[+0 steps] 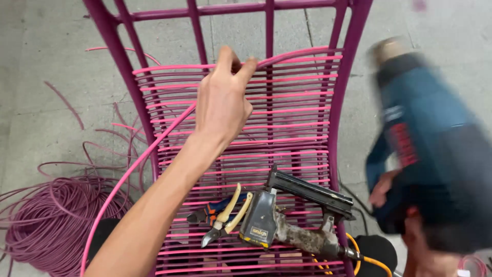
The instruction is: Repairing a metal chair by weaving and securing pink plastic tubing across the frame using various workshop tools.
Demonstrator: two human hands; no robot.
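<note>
Right grip [405, 205] blurred behind heat gun [430, 133].

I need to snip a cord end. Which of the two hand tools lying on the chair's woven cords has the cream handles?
The cutting pliers nearer the nail gun, jaws pointing toward the camera. The other pliers, partly beneath them, have blue-and-orange handles.

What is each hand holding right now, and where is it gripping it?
The left hand pinches the pink cord between fingers at the chair frame's top strand. The right hand grips the blurred blue heat gun by its handle.
</note>
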